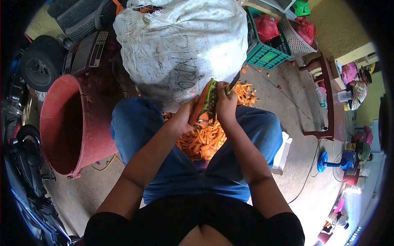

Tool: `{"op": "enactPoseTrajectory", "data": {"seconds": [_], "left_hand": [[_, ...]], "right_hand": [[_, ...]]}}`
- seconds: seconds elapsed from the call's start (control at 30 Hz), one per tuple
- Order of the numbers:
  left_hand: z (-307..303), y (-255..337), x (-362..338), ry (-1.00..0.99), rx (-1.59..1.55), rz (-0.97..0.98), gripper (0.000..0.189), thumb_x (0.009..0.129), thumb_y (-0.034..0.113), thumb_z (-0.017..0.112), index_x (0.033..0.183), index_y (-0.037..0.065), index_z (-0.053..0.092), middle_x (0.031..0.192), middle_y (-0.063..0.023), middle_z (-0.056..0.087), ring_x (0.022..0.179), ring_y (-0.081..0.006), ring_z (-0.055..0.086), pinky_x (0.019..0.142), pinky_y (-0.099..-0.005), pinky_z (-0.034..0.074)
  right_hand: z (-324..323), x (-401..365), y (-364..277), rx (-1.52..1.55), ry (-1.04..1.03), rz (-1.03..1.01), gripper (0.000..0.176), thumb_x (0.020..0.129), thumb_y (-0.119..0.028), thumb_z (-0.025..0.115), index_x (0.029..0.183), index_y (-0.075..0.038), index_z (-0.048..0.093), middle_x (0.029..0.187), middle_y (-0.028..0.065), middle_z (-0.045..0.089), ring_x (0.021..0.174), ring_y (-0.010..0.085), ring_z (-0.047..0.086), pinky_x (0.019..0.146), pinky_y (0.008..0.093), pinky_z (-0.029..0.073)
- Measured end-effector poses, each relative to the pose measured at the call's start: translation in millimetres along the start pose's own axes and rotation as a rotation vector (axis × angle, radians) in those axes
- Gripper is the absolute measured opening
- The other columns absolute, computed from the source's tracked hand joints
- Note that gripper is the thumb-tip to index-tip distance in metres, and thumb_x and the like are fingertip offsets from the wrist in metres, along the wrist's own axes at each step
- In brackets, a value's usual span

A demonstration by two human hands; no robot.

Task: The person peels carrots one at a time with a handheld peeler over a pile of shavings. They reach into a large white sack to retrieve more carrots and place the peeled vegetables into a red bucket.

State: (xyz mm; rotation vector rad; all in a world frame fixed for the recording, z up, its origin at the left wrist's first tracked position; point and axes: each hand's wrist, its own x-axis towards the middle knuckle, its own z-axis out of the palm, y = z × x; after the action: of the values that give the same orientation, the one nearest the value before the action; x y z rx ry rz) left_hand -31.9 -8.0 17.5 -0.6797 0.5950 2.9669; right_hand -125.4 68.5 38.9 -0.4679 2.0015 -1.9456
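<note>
My left hand (186,118) is wrapped round an orange vegetable piece (198,110), held upright between my knees. My right hand (225,102) grips a green tool (211,96) that lies along the right side of the piece; a dark handle or blade end sticks out above that hand. Just what joins the green part and the dark part is hidden by my fingers. Below both hands, a heap of orange peelings (204,143) lies between my legs, and more orange strips (246,94) lie on the floor beyond my right knee.
A large white sack (184,49) stands right in front. At the left is a red barrel (76,127). Ahead right are a green crate (269,53) and a white basket (297,37) with red bags. A wooden frame (334,98), a blue fan (347,160) and other people sit farther right.
</note>
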Motion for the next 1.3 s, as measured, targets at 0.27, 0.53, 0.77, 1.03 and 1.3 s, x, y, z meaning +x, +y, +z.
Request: {"op": "enactPoseTrajectory", "data": {"seconds": [0.27, 0.53, 0.77, 1.03, 1.3], "left_hand": [[-14.3, -8.1, 11.8, 0.033, -0.019, -0.083, 0.031, 0.086, 0.029, 0.033, 0.098, 0.005, 0.047, 0.083, -0.0073, 0.056, 0.071, -0.0172, 0.056, 0.063, -0.0297, 0.047], [13.8, -0.3, -23.9, 0.02, 0.446, -0.253, 0.04, 0.081, 0.029, 0.046, 0.107, -0.002, 0.042, 0.091, -0.0125, 0.055, 0.076, -0.0167, 0.056, 0.068, -0.0263, 0.046], [28.0, 0.9, -9.3, 0.151, 0.129, -0.022, 0.037, 0.081, 0.035, 0.043, 0.1, 0.003, 0.045, 0.08, -0.0079, 0.056, 0.067, -0.0159, 0.056, 0.056, -0.0336, 0.049], [-1.8, -4.7, -2.5, 0.059, 0.23, -0.114, 0.03, 0.085, 0.029, 0.035, 0.098, 0.005, 0.047, 0.079, -0.0052, 0.056, 0.063, -0.0136, 0.055, 0.06, -0.0275, 0.048], [20.1, 2.6, -17.3, 0.079, 0.433, -0.139, 0.039, 0.085, 0.036, 0.035, 0.105, 0.003, 0.043, 0.085, -0.0084, 0.054, 0.07, -0.015, 0.055, 0.062, -0.0268, 0.047]], "right_hand": [[-1.2, 4.1, 2.8, -0.302, 0.121, -0.165, 0.02, 0.081, -0.016, 0.047, 0.077, 0.002, 0.053, 0.058, 0.0106, 0.053, 0.054, 0.0119, 0.046, 0.052, 0.0268, 0.038], [-97.1, 92.5, 32.2, -0.136, 0.719, 0.045, 0.026, 0.08, -0.021, 0.049, 0.073, 0.004, 0.054, 0.062, 0.0086, 0.055, 0.047, 0.0141, 0.045, 0.043, 0.0277, 0.037], [-21.4, 15.6, 0.0, 0.01, 0.146, -0.022, 0.022, 0.08, -0.018, 0.049, 0.077, 0.003, 0.052, 0.062, 0.0082, 0.052, 0.054, 0.0132, 0.045, 0.05, 0.0273, 0.037], [-12.7, 17.2, 1.1, -0.422, 0.171, -0.24, 0.013, 0.078, -0.01, 0.048, 0.078, 0.001, 0.054, 0.067, 0.0181, 0.056, 0.059, 0.0291, 0.055, 0.053, 0.0331, 0.042], [-86.6, 77.0, -4.9, -0.038, 0.617, -0.131, 0.025, 0.081, -0.018, 0.047, 0.076, 0.005, 0.054, 0.061, 0.0064, 0.054, 0.053, 0.0124, 0.047, 0.051, 0.0264, 0.039]]}}
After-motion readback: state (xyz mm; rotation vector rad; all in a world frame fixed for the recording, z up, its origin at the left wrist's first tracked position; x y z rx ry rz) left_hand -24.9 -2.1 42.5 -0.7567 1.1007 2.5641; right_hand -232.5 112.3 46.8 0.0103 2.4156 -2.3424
